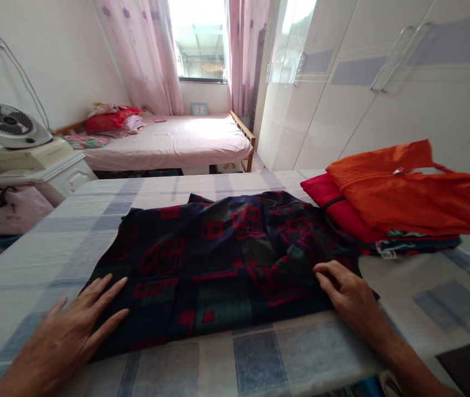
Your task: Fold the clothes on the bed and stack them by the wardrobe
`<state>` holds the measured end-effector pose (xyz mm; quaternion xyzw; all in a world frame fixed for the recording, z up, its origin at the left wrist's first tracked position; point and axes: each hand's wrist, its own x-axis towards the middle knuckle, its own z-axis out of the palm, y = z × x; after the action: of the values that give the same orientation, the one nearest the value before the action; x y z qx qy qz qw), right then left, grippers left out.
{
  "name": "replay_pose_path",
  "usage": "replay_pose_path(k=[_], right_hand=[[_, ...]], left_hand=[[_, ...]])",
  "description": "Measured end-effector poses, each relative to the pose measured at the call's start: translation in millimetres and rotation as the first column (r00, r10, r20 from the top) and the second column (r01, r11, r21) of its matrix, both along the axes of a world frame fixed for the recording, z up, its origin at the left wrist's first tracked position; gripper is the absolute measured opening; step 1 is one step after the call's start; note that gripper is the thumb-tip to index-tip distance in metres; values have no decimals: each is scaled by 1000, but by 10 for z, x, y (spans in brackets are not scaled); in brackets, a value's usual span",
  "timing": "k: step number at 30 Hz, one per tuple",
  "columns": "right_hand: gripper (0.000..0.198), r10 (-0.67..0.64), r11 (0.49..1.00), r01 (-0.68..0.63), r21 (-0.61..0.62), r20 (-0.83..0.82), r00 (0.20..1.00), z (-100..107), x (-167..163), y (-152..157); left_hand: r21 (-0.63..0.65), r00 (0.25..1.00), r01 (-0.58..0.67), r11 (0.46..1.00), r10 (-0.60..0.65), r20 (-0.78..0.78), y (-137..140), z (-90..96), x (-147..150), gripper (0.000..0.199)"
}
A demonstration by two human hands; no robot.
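Note:
A dark navy garment (214, 264) with red and green geometric patterns lies spread across the bed in front of me, its surface slightly creased. I cannot make out which kind of garment it is. My left hand (75, 322) rests on its left edge, fingers spread and stretched out. Near the right end of the cloth, my right hand (345, 289) is closed, thumb and fingers pinching a bit of the fabric. Just beyond that hand, the garment's far right part touches a stack of folded clothes, with an orange zipped jacket (409, 193) on top.
Under the jacket is a red folded garment (342, 212). A blue-and-white checked sheet (260, 358) covers the bed. White wardrobes (351, 110) stand at right, a pink-covered bed (177, 140) at the back. A fan (14, 127) sits on the left cabinet, above a pink bag (11, 212).

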<state>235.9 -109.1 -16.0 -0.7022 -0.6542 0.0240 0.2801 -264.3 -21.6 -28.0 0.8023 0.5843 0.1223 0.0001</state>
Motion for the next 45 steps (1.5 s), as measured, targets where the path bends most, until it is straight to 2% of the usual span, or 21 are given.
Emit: replay_pose_path(k=[2,4,6,9,11,14,18,21,26,30,34,37,40,43,45], right_hand=[[16,1,1000,-2,26,19,1000,-39,12,12],[16,-1,998,-1,55,34,999,-50,-10,13],[16,-3,997,0,77,37,999,-52,-34,8],[16,12,995,-15,103,26,1000,-62,-43,2],[16,24,994,-25,107,11,1000,-78,-32,-2],[15,42,994,-41,99,-10,999,-110,-10,-7],[16,76,991,-73,109,-25,997,-134,3,-15],[17,85,990,-81,114,-36,996,-123,-6,-20],[15,78,993,-74,87,-47,996,-98,-21,-18],[15,72,994,-68,86,-38,997,-105,-23,-12],[15,80,993,-78,86,-21,997,-122,-16,-10],[15,81,993,-80,90,-7,997,-138,-5,-8],[15,77,992,-76,102,0,997,-148,1,-8],[15,96,989,-94,111,-17,995,-134,-18,-29],[17,153,980,-147,136,-37,988,-105,-51,-58]], left_hand=[[-9,1000,21,1000,-20,24,122,173,213,49],[-31,989,79,996,-75,128,292,383,588,52],[-67,953,212,975,-191,237,500,574,1096,46],[-64,844,448,892,-398,359,839,752,1976,37],[-60,798,529,846,-473,374,1049,782,2546,34],[-88,792,566,820,-510,336,1285,734,3254,31],[-162,813,572,804,-528,245,1397,620,3822,36],[-216,828,560,800,-529,187,1386,573,3982,35],[-283,841,539,794,-524,132,1416,641,3945,27],[-267,818,575,773,-551,168,1460,706,3904,35],[-306,796,605,735,-553,244,1441,631,4030,39],[-301,819,564,769,-476,320,1407,551,4183,41],[-299,847,495,815,-377,375,1365,548,4286,37],[-261,832,479,838,-339,438,1340,661,4297,29],[-187,787,499,846,-351,507,1352,803,4263,24]])
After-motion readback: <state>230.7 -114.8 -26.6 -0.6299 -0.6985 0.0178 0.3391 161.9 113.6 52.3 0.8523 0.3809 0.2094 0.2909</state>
